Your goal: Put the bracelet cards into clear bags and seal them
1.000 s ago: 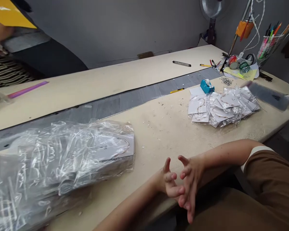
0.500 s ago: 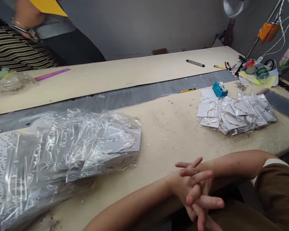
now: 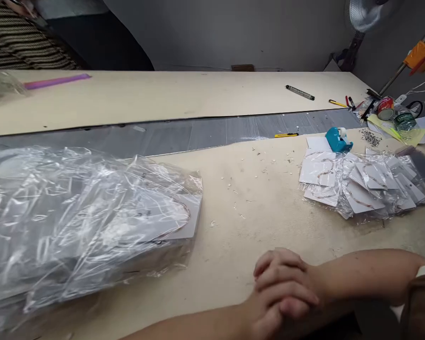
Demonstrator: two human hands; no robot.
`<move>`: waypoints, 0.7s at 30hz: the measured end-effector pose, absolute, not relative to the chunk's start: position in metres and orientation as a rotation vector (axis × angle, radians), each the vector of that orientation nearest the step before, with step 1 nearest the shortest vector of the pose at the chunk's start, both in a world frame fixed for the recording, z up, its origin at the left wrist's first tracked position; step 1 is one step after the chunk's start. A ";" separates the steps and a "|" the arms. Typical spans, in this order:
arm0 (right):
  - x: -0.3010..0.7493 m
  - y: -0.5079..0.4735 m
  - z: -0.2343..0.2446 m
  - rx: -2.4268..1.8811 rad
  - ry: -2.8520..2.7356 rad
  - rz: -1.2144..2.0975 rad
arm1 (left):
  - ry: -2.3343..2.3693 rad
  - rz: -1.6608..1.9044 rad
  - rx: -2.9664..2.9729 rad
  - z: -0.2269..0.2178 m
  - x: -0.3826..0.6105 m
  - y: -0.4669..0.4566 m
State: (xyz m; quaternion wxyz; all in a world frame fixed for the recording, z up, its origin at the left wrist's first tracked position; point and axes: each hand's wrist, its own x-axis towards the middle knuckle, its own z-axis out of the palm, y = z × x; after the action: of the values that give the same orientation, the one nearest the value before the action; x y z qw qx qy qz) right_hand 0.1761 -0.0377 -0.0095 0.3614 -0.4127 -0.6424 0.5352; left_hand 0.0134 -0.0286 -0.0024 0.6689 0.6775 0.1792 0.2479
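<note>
My left hand (image 3: 269,317) and my right hand (image 3: 291,270) are clasped together at the near edge of the beige table (image 3: 269,212), fingers interlaced, with nothing in them. To their left lies a large clear plastic bag of white cards (image 3: 92,222), a hand's width away. A pile of small clear packets with white cards (image 3: 361,184) lies farther off to the right.
A teal tape dispenser (image 3: 338,140) and a yellow cutter (image 3: 286,135) lie by the grey strip (image 3: 198,134) across the table. Beyond are a black marker (image 3: 299,92), a purple ruler (image 3: 56,81), cans and tape rolls (image 3: 387,108). A person in a striped top (image 3: 21,42) is at far left.
My hands, open with fingers spread and just touching a second ago, have interlaced and closed into a clasp on the table edge. The view has tilted down and to the right.
</note>
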 end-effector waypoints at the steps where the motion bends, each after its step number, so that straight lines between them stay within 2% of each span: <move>1: 0.182 -0.028 -0.005 -0.928 -1.745 1.468 | 0.411 0.626 1.536 0.000 0.016 -0.023; 5: 0.196 -0.009 0.009 -0.714 -1.831 1.609 | 0.377 0.833 1.497 0.002 0.023 -0.011; 11: 0.195 -0.009 0.005 -0.592 -1.847 1.568 | 0.392 0.775 1.478 0.010 0.021 -0.006; 21: 0.197 -0.006 0.010 -0.624 -1.864 1.606 | 0.366 0.744 1.454 0.011 0.021 -0.003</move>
State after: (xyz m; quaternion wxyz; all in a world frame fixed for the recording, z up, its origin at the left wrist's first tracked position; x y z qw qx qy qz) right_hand 0.1971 -0.0055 0.0102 0.2971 -0.2346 -0.7011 0.6042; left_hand 0.0207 -0.0032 0.0108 0.6697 0.6451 0.1623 0.3302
